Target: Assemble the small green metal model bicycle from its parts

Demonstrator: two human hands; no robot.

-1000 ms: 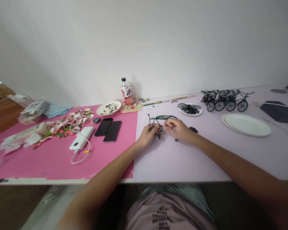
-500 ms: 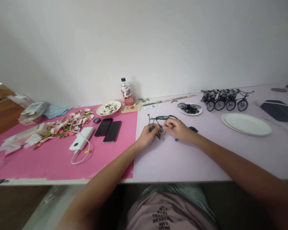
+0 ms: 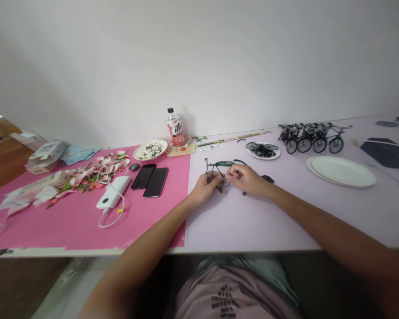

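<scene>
Gripping a dark green model bicycle (image 3: 223,164) with the left hand (image 3: 204,187), with thumb and fingers closed on its left, near part. Holding the right hand (image 3: 245,179) curled at the right side of the same bicycle, with fingertips close together; cannot tell whether grasping the frame, a small part or nothing, owing to the bent fingers. Located over the lilac mat (image 3: 252,226), just right of its border with the pink mat (image 3: 149,226). Unable to tell whether resting on the mat or lifted slightly.

Noting a small black part (image 3: 267,178) just right of the right hand. Recording, beyond it, a white plate (image 3: 275,156) loaded with black parts (image 3: 265,151), and to the right of that a row of model bicycles (image 3: 310,139), standing close together on their wheels. Observing white oval plates (image 3: 344,172), overlapping, on the near side of that row. Noting, to the left on the pink mat, two smartphones (image 3: 156,182) side by side and a white power bank (image 3: 113,192) with a cable attached. Logging, farther back, a drink bottle (image 3: 176,130), upright near the wall (image 3: 219,66).
</scene>
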